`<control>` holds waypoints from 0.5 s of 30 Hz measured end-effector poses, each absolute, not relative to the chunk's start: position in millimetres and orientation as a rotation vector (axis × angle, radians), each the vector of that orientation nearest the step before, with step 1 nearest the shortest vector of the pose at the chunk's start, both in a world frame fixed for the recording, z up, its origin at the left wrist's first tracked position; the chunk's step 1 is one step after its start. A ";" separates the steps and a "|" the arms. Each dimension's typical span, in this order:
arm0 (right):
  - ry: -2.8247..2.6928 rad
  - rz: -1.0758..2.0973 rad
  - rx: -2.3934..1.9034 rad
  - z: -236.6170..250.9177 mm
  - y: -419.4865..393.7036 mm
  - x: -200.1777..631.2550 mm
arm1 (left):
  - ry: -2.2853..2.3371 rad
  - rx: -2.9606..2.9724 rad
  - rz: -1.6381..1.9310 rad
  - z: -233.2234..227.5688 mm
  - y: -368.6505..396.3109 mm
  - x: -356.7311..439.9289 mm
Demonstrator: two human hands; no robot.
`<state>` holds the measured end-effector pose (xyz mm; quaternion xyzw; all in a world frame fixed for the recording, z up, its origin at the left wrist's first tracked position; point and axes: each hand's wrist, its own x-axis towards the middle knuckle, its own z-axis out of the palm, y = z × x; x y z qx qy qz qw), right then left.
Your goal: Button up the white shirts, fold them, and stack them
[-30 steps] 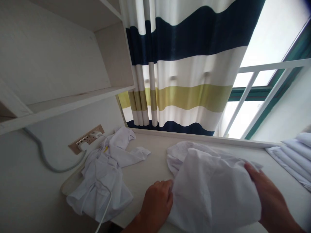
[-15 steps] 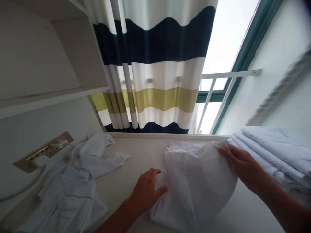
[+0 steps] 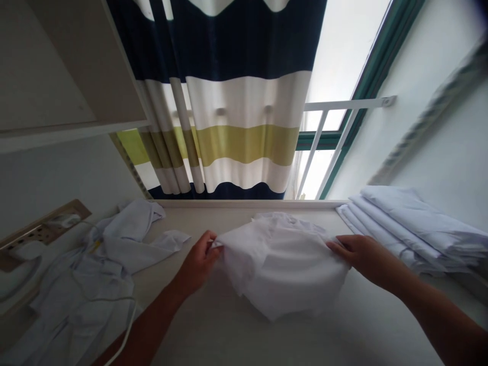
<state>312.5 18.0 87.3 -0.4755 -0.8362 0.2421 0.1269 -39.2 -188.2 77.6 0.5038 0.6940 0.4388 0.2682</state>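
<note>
A crumpled white garment (image 3: 280,264) lies on the pale table (image 3: 229,335) in front of me. My left hand (image 3: 198,262) pinches its left edge between thumb and fingers. My right hand (image 3: 360,254) grips its right edge, fingers curled over the cloth. The garment is stretched between both hands, its lower part hanging loose toward me.
A rumpled white coat (image 3: 87,284) with a white cable across it lies at the left, below a wall socket strip (image 3: 38,231). A stack of folded white garments (image 3: 412,226) sits at the right. A striped curtain (image 3: 229,127) and window rail stand behind the table.
Both hands have moved up to the garment's far corners and pulled it wider. The view has swung to the right, so the folded stack shows more.
</note>
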 end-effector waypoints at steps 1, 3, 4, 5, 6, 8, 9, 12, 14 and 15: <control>-2.507 0.685 -1.377 87.0 16.6 310.0 | 1.851 1.314 1.237 87.1 -188.9 -43.4; -2.523 0.673 -1.336 89.1 13.8 304.0 | 1.875 1.276 1.274 107.7 -191.1 -48.8; -2.501 0.668 -1.302 91.5 12.7 301.2 | 1.934 1.297 1.285 118.0 -192.4 -50.7; -2.461 0.669 -1.273 94.6 12.0 298.8 | 2.015 1.343 1.293 127.5 -193.8 -52.8; -2.402 0.671 -1.256 98.4 11.9 297.0 | 2.110 1.404 1.300 135.6 -195.3 -55.6; -2.251 0.667 -1.269 107.1 13.7 295.8 | 2.287 1.510 1.302 145.8 -198.2 -65.8; -2.173 0.642 -1.291 111.6 16.0 296.7 | 2.356 1.530 1.298 147.3 -199.5 -73.6; -1.997 0.438 -1.338 123.1 29.8 305.7 | 2.512 1.410 1.364 138.5 -203.0 -105.1; -1.910 0.302 -1.370 125.0 44.9 317.3 | 2.564 1.226 1.462 124.8 -207.7 -125.4; -1.872 0.285 -1.396 123.1 53.2 324.7 | 2.566 1.138 1.497 116.8 -212.2 -133.1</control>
